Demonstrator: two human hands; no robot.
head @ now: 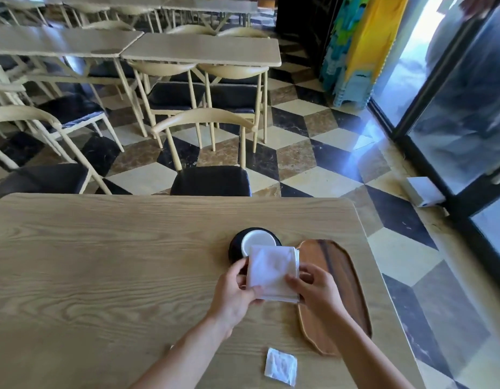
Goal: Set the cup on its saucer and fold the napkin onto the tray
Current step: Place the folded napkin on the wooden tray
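Pale grained table (103, 262), folded square napkin (271, 270), oval dark-streaked wooden tray (344, 290)

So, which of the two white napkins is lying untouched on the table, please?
The smaller napkin nearest the person; the larger napkin is pinched between the left hand and right hand.

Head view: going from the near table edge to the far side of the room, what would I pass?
Small white packet → napkin → cup and saucer → black-seated chair → further tables.
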